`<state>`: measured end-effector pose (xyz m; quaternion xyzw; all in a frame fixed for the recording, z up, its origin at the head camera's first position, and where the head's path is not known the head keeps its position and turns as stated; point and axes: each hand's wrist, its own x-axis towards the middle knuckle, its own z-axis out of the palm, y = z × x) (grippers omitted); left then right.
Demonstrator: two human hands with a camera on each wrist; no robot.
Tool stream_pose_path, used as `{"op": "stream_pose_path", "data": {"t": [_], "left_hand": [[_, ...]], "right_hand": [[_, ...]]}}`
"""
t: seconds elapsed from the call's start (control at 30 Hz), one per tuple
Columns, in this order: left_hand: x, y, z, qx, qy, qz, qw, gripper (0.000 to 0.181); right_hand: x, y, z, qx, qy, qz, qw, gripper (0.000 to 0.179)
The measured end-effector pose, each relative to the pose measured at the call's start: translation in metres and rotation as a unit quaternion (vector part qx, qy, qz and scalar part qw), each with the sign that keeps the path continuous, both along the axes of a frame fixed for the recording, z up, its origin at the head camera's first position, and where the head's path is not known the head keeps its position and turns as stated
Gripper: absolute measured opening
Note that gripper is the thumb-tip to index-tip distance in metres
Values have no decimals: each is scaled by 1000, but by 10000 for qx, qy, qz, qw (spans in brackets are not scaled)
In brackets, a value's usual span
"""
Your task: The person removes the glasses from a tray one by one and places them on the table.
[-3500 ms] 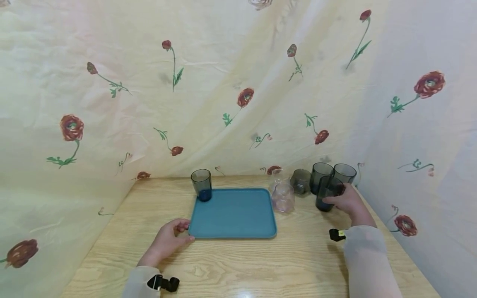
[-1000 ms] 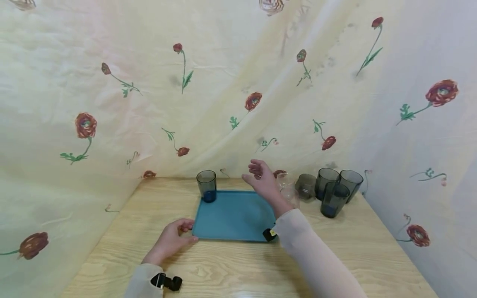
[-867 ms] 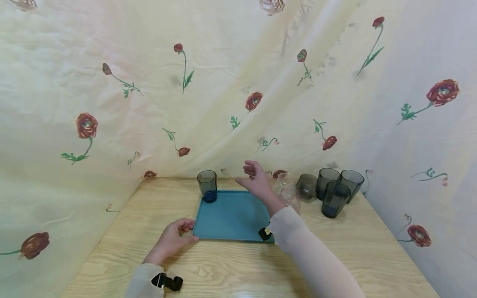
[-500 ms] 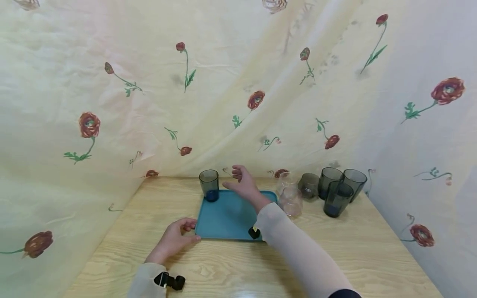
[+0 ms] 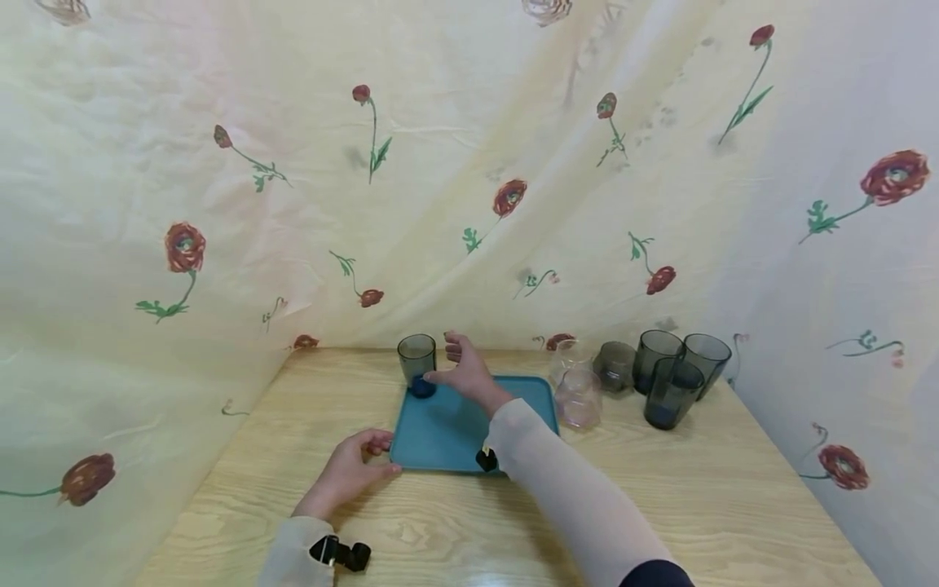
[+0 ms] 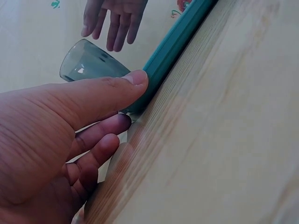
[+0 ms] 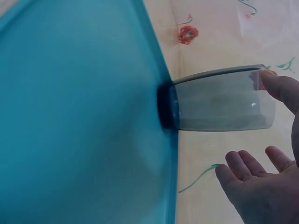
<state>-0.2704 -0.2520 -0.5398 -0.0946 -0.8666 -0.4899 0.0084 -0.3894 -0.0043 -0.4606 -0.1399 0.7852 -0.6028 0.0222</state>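
A blue tray [image 5: 447, 428] lies on the table. My left hand [image 5: 355, 469] holds its near left corner, the thumb [image 6: 117, 91] against the tray edge and the other fingers loosely curled beside it. On the tray's far left corner stands a smoky drinking glass [image 5: 416, 359], upright, its base looking blue against the tray. My right hand [image 5: 469, 371] reaches across the tray to the right side of that glass, fingers spread. In the right wrist view the thumb [image 7: 280, 88] overlaps the glass near its rim, while the other fingers stay apart from it.
Right of the tray stand two clear, slightly pinkish glasses [image 5: 579, 399] and a rounded grey glass [image 5: 614, 367]. Beyond them are three tall smoky glasses [image 5: 673, 395] in a cluster. A flowered cloth [image 5: 469, 285] hangs behind the table [image 5: 455, 530].
My right hand has let go of a tall smoky glass at the right and moved left over the tray to the glass at the corner. The left hand keeps its place at the tray.
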Motion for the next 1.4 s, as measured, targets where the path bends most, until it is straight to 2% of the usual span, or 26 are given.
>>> {"op": "stream_pose_path", "data": {"t": [0.3, 0.5, 0.77, 0.93, 1.23, 1.4], "left_hand": [[-1, -1, -1, 10, 44, 9, 10000, 51], [-1, -1, -2, 77, 0, -38, 10000, 51], [-1, -2, -1, 122, -5, -43, 9999, 50], [-2, -2, 0, 118, -53, -54, 9999, 50], [-3, 0, -1, -16, 60, -24, 10000, 50], [-1, 0, 0, -34, 48, 24, 10000, 49]], "right_hand": [[-9, -20, -6, 369, -111, 19, 9993, 97], [-6, -31, -8, 633, 5, -45, 9980, 94], [-11, -38, -11, 381, -28, -227, 9990, 93], [-14, -41, -12, 382, -62, -340, 9987, 90], [-15, -41, -12, 613, -75, -504, 9968, 76], [-14, -38, -14, 481, -58, -497, 9976, 78]]}}
